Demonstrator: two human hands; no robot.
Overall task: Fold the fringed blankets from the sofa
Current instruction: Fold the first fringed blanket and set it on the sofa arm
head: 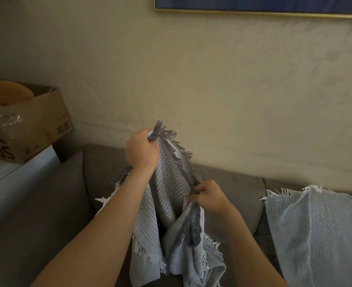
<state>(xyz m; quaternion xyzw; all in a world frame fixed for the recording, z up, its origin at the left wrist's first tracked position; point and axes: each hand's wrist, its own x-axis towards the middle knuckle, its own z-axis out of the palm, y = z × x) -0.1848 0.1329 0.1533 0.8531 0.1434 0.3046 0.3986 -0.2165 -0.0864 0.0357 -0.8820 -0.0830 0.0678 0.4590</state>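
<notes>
A grey and white woven blanket with grey fringe [167, 195] hangs bunched in the air above the grey sofa [100, 166]. My left hand [141, 151] is raised and clenched on its top corner, fringe sticking out above the fist. My right hand [209, 198] sits lower and to the right, pinching the fringed edge of the same blanket. The blanket's lower part droops in folds between my forearms. A second blanket [315, 230], pale blue with white fringe, lies draped over the sofa back and seat at the right.
An open cardboard box [38, 125] with plastic wrap and an orange item stands on a white surface [9, 179] left of the sofa. A beige wall [233, 90] rises behind, with a gold-framed blue picture [253, 5] at the top.
</notes>
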